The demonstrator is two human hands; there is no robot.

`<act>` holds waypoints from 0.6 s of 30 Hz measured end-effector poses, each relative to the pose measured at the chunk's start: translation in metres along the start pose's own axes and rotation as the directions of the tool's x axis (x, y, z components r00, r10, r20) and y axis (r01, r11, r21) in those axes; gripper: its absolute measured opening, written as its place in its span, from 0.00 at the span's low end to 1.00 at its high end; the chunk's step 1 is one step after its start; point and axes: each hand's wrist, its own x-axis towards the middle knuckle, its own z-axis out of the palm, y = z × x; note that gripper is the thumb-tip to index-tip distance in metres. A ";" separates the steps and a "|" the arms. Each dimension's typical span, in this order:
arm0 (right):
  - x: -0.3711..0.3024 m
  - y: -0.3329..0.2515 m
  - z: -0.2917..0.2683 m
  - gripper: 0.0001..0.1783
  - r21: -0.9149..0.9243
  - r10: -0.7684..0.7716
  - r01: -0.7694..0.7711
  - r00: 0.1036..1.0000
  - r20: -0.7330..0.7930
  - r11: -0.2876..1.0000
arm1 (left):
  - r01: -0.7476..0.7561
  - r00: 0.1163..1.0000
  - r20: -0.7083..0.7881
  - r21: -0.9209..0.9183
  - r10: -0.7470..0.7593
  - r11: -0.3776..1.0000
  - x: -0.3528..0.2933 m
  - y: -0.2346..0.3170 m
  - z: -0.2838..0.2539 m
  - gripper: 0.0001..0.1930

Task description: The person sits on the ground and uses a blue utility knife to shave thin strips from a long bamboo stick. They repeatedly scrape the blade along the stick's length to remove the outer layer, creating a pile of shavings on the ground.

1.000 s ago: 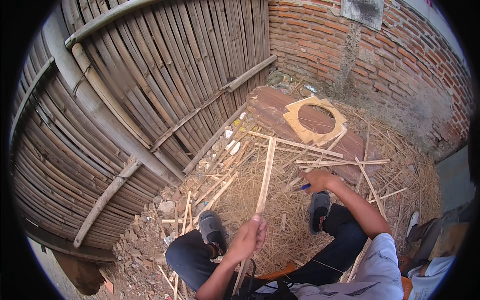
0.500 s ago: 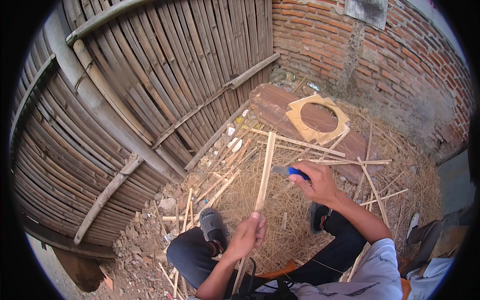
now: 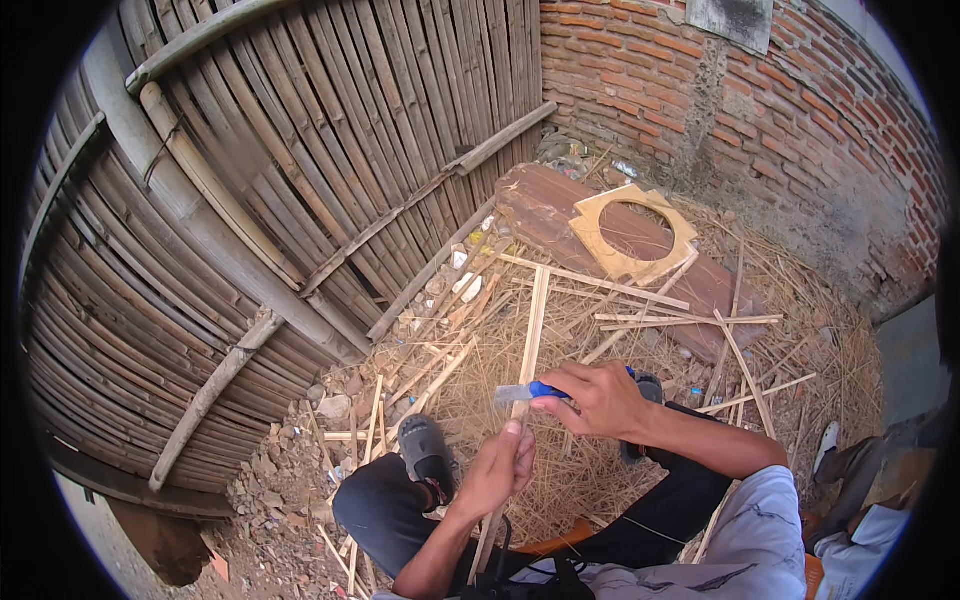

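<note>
And the left hand [image 3: 497, 465] has its fingers wrapped around the pale wooden strip [image 3: 534, 320], whose lower end is hard to make out! Farther up the strip, the right hand [image 3: 598, 400] is curled around a blue-handled knife [image 3: 546, 389], fingers hiding much of the handle; its blade crosses the strip, though whether it bites is unclear. Right of the strip, the right arm partly covers a grey shoe [image 3: 651, 388]

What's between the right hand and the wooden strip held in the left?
In the head view, a blue-handled knife: the right hand grips it, and its blade crosses the wooden strip just beyond the left hand.
</note>
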 end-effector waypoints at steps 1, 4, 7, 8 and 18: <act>0.002 0.008 0.001 0.17 0.011 0.046 -0.046 0.997 -0.064 0.999 | 0.004 1.000 0.005 0.004 -0.004 1.000 0.000 -0.002 0.001 0.28; 0.016 0.042 -0.018 0.17 0.030 0.192 -0.190 0.959 -0.210 0.981 | 0.014 0.999 0.041 0.006 -0.014 1.000 -0.004 -0.007 0.007 0.28; 0.019 0.069 -0.047 0.16 0.028 0.309 -0.321 0.879 -0.362 0.947 | -0.002 0.995 0.096 0.021 0.000 1.000 -0.006 -0.006 0.008 0.28; 0.019 0.072 -0.050 0.16 0.035 0.340 -0.360 0.840 -0.422 0.932 | -0.027 0.993 0.112 0.034 0.023 0.999 -0.009 -0.003 0.009 0.28; -0.007 0.004 -0.013 0.15 0.043 0.026 -0.023 0.997 -0.078 0.999 | -0.002 0.999 0.037 -0.037 0.003 0.999 -0.003 0.000 0.008 0.27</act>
